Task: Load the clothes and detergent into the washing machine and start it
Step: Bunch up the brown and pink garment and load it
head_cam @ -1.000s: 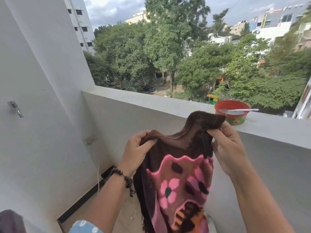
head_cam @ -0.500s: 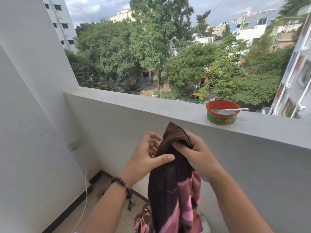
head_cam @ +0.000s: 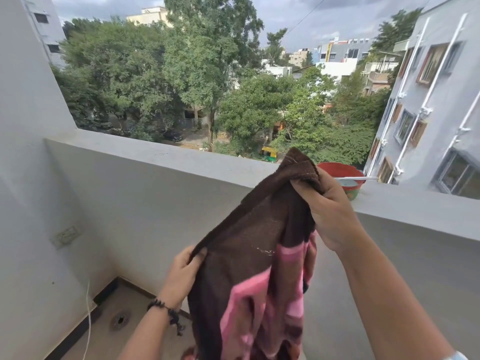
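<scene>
Apart now, both hands grip the towel (head_cam: 249, 242), left hand (head_cam: 183, 275) below right hand (head_cam: 328, 211).

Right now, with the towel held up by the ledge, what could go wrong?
1. The right hand grips the brown towel right beside the red bowl on the parapet ledge; a swing could knock the bowl off.
2. The left hand only pinches one edge, so the towel could slip.

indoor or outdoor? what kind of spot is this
Likely an upper-floor apartment balcony: a waist-high parapet wall open to treetops and neighbouring buildings, with a floor drain in the tiled floor.
</scene>
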